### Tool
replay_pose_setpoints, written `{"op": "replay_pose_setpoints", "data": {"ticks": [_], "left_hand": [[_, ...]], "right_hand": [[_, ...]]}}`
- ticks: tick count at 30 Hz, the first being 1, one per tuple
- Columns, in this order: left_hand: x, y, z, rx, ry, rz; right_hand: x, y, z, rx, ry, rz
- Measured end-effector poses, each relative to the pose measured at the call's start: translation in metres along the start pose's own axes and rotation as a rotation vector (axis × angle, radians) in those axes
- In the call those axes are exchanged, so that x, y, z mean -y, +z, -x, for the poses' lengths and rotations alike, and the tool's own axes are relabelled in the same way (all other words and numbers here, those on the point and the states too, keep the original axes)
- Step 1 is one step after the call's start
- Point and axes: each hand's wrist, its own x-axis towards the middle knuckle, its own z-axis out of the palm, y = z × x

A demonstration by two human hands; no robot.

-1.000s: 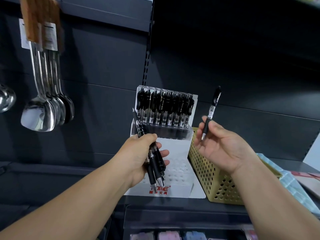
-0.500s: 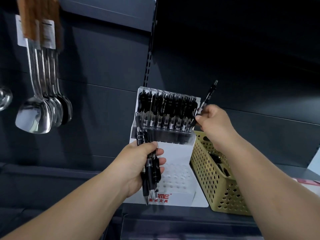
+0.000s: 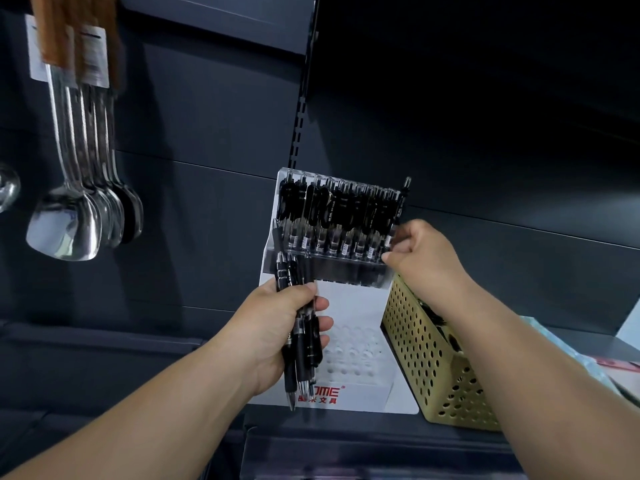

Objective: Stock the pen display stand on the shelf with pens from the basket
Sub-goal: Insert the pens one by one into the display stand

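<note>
The right hand [image 3: 420, 252] pinches one pen [image 3: 401, 206] upright at the rightmost back slot of the stand [image 3: 349, 299], apparently aligned for insertion. The left hand [image 3: 277, 327] grips spare pens [image 3: 301, 341] in front as ready supply. The basket [image 3: 426, 358] stands just beside.

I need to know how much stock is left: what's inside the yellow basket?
Some dark pens show inside the basket near its far end. The forearm reaching over it covers most of the inside, so the count cannot be told.
</note>
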Motion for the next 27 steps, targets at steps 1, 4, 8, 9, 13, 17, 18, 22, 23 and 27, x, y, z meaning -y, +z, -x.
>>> {"op": "replay_pose_setpoints", "data": {"ticks": [1, 4, 8, 9, 13, 17, 18, 22, 23, 27], "left_hand": [[0.000, 0.000, 0.001, 0.002, 0.001, -0.003], [0.000, -0.003, 0.003, 0.004, 0.005, -0.011], [0.000, -0.006, 0.004, 0.001, 0.007, -0.016], [0.000, -0.006, 0.005, 0.001, 0.005, -0.015], [-0.001, -0.008, 0.008, 0.006, 0.003, -0.008], [-0.001, -0.012, 0.011, 0.001, 0.000, 0.010], [-0.002, -0.013, 0.013, 0.002, -0.002, 0.015], [-0.005, -0.020, 0.020, 0.008, -0.008, 0.030], [-0.005, -0.022, 0.021, 0.010, -0.006, 0.032], [-0.006, -0.033, 0.026, -0.006, -0.010, 0.054]], "right_hand": [[0.001, -0.001, 0.001, 0.004, 0.012, 0.003], [0.009, -0.006, 0.000, -0.051, 0.016, -0.047], [0.019, -0.004, -0.005, -0.102, -0.018, -0.020], [0.020, -0.003, -0.006, -0.103, -0.022, 0.003], [0.022, 0.001, -0.004, -0.128, -0.017, 0.081], [0.023, 0.003, -0.001, -0.156, -0.019, 0.114], [0.024, 0.002, -0.001, -0.152, -0.004, 0.097], [0.036, -0.004, 0.018, -0.266, -0.024, 0.034], [0.042, -0.002, 0.028, -0.310, -0.100, 0.019], [0.065, 0.025, 0.081, -0.056, -0.432, 0.009]]}}
